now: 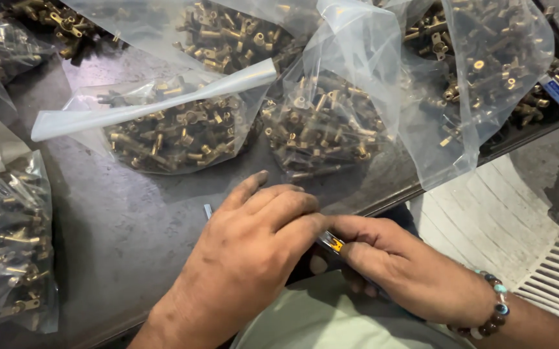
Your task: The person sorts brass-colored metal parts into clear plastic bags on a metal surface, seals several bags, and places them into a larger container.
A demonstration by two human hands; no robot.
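hands [305, 249] — both on cutter [331, 242]

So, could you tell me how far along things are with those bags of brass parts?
Done: several clear bags already hold brass fittings on the dark table. In hand: the left hand and right hand grip a small metal tool with an orange part at the table edge. What remains cannot be told from this view.
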